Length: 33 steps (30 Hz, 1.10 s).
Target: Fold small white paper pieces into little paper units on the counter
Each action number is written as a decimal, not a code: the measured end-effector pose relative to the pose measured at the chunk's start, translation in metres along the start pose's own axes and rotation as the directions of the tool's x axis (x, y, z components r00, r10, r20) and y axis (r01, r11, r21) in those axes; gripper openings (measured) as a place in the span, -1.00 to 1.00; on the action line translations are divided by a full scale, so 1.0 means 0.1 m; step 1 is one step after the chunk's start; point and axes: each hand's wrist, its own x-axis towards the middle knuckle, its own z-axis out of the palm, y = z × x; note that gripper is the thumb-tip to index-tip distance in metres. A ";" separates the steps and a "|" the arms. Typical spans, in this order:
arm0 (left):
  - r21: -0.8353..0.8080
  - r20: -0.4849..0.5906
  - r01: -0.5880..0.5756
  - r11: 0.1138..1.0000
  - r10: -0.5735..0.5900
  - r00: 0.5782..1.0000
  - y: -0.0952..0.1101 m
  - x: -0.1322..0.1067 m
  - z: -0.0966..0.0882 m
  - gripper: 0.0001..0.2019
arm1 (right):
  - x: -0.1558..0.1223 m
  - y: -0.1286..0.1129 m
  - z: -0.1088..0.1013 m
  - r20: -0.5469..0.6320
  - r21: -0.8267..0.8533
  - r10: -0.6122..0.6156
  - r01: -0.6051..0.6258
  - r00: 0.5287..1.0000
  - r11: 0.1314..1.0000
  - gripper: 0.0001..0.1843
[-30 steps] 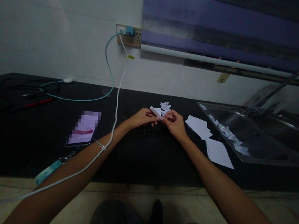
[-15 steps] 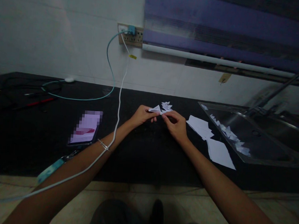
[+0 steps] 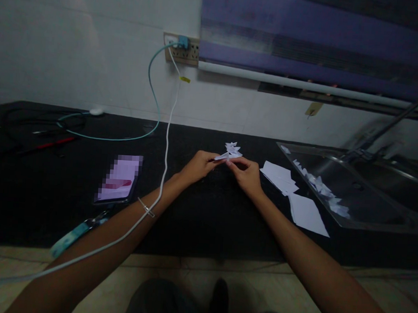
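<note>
My left hand and my right hand meet over the black counter, both pinching one small folded piece of white paper between fingertips. Just behind it lies a small pile of folded white paper pieces. A stack of white paper squares sits to the right of my right hand, with a single larger sheet nearer the counter's front.
A lit phone with a teal strap lies left of my left arm. A white cable runs from the wall socket across my left forearm. A steel sink with paper scraps is at right. Cables and pens lie far left.
The folded paper between my fingers has been pressed narrower and flatter, and both hands have drifted slightly away from me toward the paper pile.
</note>
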 end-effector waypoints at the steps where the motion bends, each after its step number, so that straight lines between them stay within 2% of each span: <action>1: 0.028 -0.010 -0.020 0.999 0.021 1.000 0.01 0.01 0.00 -0.66 | 0.00 0.01 0.00 0.001 -0.010 0.003 -0.002 1.000 1.000 -0.81; 4: 0.026 -0.037 0.017 1.000 -0.016 0.999 0.05 0.02 0.03 -0.66 | 0.00 0.02 0.00 0.012 -0.067 -0.021 0.022 1.000 0.998 -0.81; 6: -0.082 0.004 0.098 0.992 -0.098 0.995 0.10 0.04 0.07 -0.62 | 0.00 0.02 -0.01 -0.015 -0.116 -0.045 0.042 0.999 0.992 -0.80; 9: -0.287 0.084 0.207 0.935 -0.191 0.978 0.14 0.06 0.14 -0.61 | -0.02 0.02 -0.01 -0.069 -0.200 -0.059 0.044 0.996 0.979 -0.80; 14: -0.436 0.027 0.260 0.861 -0.277 0.961 0.05 0.09 0.19 -0.57 | -0.06 -0.02 0.01 -0.033 -0.281 -0.146 0.131 0.989 0.951 -0.84; 16: -0.481 0.006 0.270 0.834 -0.306 0.952 0.03 0.09 0.20 -0.61 | -0.06 -0.03 0.01 -0.023 -0.295 -0.192 0.177 0.981 0.939 -0.85; 19: -0.538 -0.031 0.269 0.799 -0.337 0.941 0.04 0.09 0.22 -0.71 | -0.07 -0.06 0.00 -0.069 -0.332 -0.239 0.204 0.969 0.921 -0.84; 22: -0.522 -0.036 0.297 0.800 -0.368 0.929 0.09 0.09 0.23 -0.73 | -0.08 -0.08 -0.01 -0.123 -0.359 -0.296 0.235 0.947 0.903 -0.85; 24: -0.472 -0.022 0.330 0.818 -0.385 0.923 0.11 0.09 0.23 -0.69 | -0.08 -0.08 -0.01 -0.115 -0.365 -0.314 0.254 0.942 0.896 -0.86; 29: -0.365 0.019 0.290 0.885 -0.304 0.953 0.13 0.08 0.25 -0.62 | -0.08 -0.06 0.00 0.039 -0.318 -0.339 0.333 0.940 0.888 -0.89; 33: -0.325 0.022 0.210 0.922 -0.215 0.976 0.16 0.06 0.27 -0.60 | -0.09 -0.05 0.01 0.096 -0.292 -0.356 0.368 0.929 0.883 -0.88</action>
